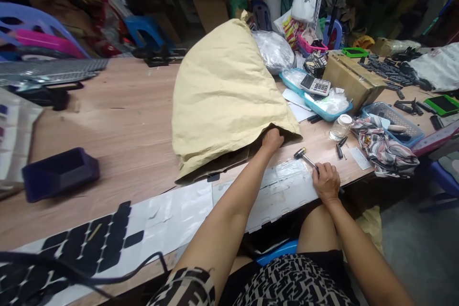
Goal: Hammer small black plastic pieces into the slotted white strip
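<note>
A large tan paper sack (222, 91) lies on the workbench with its mouth towards me. My left hand (273, 140) reaches into that mouth at the right side; its fingers are hidden by the sack and the hand's back. To the right, my right hand (326, 180) rests at the bench edge, its fingers wrapped round the handle of a small hammer (304, 154). The hammer's head, with one yellowish face, points left and away from me. Beneath it is a white board (287, 196) covered with clear tape.
A dark plastic bin (60, 173) and a sheet of black pads (89, 244) lie on the left. At right are a lidded jar (340, 127), a calculator (315, 84), blue baskets (332, 111), a cardboard box (353, 79) and patterned cloth (385, 150). A black cable (118, 279) crosses the lower left.
</note>
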{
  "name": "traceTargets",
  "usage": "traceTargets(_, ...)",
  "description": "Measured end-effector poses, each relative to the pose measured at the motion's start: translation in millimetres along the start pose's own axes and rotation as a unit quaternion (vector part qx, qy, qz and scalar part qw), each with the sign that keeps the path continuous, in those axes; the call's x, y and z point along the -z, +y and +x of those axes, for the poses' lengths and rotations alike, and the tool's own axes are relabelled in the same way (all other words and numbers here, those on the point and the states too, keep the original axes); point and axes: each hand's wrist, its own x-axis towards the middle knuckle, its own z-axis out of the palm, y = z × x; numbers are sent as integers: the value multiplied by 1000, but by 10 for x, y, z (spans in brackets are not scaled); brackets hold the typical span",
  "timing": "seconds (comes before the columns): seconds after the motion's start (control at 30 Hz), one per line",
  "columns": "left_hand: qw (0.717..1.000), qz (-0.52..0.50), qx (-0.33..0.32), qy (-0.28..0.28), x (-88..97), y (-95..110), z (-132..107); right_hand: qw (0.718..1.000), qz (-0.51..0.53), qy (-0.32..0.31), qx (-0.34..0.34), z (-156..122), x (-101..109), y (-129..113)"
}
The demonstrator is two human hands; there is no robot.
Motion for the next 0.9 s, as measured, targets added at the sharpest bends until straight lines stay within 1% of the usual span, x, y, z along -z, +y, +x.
traceTargets(0.1, 1000, -10, 5, -25, -93, -37, -31, 1000, -2, -9, -8, 2, 8, -6)
traceTargets(0.17, 999, -19, 0, -30, -113, -116, -141, 1000, -5, -14, -9, 6, 15, -11)
traceTargets(0.2, 999, -25, -14, -25, -108, -169, -222, 1000, -6, -16, -10, 8, 18, -13)
traceTargets(0.23, 999, -33, -37, -12, -95, -231, -320, 1000, -7, -17, -11, 10, 21, -16)
traceTargets(0.3, 992, -62, -109, 32, -58, -377, -568, 1000, -8, -20, -13, 15, 26, -20)
traceTargets(0.37, 974, -113, -184, 74, -35, -546, -868, 1000, -7, -20, -15, 18, 29, -23)
traceTargets(0.4, 965, -141, -205, 86, -38, -635, -1026, 1000, -7, -19, -15, 19, 30, -23)
traceTargets(0.47, 954, -191, -213, 93, -83, -807, -1321, 1000, -6, -16, -11, 22, 30, -19)
traceTargets(0.53, 953, -222, -185, 93, -169, -947, -1544, 1000, -7, -10, -8, 29, 27, -7)
traceTargets(0.57, 953, -233, -170, 94, -218, -998, -1618, 1000, -7, -7, -6, 35, 26, 3)
traceTargets(0.63, 951, -244, -158, 105, -304, -1054, -1698, 1000, -6, -4, -2, 51, 23, 29)
traceTargets(0.7, 949, -231, -175, 127, -353, -1055, -1713, 1000, 4, -9, 7, 68, 28, 49)
traceTargets(0.77, 950, -199, -194, 143, -359, -1024, -1704, 999, 29, -17, 8, 73, 51, 40)
traceTargets(0.83, 955, -176, -197, 137, -341, -990, -1696, 997, 80, -21, -3, 55, 106, -20)
traceTargets(0.9, 958, -173, -189, 126, -319, -970, -1696, 987, 156, -30, -17, 13, 204, -134)
